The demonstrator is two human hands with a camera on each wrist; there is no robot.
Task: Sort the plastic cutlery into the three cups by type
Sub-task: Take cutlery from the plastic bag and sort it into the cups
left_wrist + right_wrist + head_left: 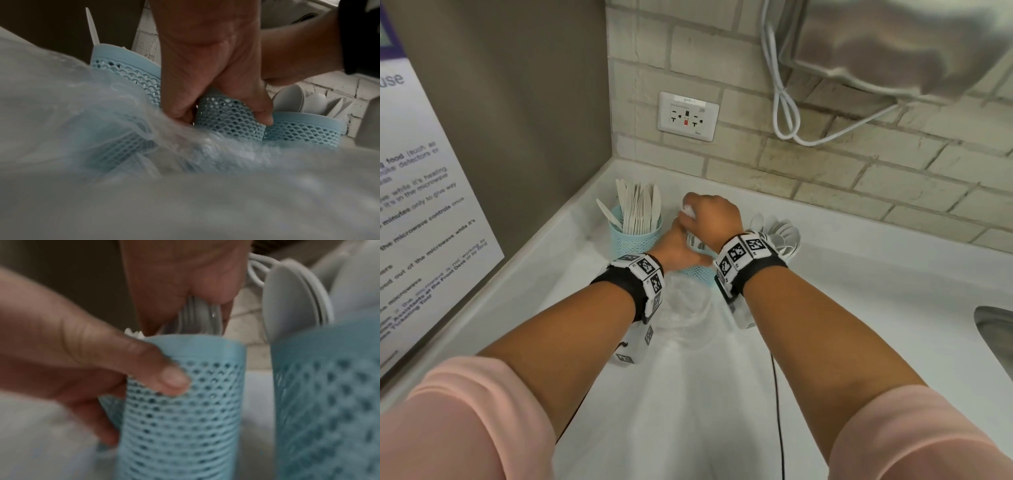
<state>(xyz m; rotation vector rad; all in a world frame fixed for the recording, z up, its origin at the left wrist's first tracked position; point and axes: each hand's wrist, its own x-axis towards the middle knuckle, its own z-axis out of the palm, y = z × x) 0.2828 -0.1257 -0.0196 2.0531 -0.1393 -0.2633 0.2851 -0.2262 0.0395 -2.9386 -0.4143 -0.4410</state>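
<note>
- Reaching forward over a white counter (842, 281), we have both forearms stretched toward three pale blue perforated cups standing in a row near the far wall.
- Our left hand (674, 248) wraps the middle cup (180, 402) from its left side; the right wrist view shows the thumb (164, 376) lying across the near face just under the smooth rim, the other fingers curled round behind.
- Our right hand (714, 217) hangs over the mouth of that middle cup, wrist bent, fingers pointing down and pinched around a bundle of white forks (197, 316). The fork handles run down into the cup, and a few white tines (133, 334) show at the far left of the rim.
- The left cup (631, 236) stands just beside the middle one and is packed with upright white knives (638, 209), blades up, one leaning out to the left.
- The right cup (302, 129) sits just right of the middle cup and holds white spoons (294, 99), bowls up above its rim.
- Each cup has a smooth band at the top and a scale-patterned mesh wall below.
- A crumpled clear plastic bag (82, 121) lies on the counter on the near side of the cups, beneath our wrists.
- Both wrists carry black bands with black-and-white square markers.
</note>
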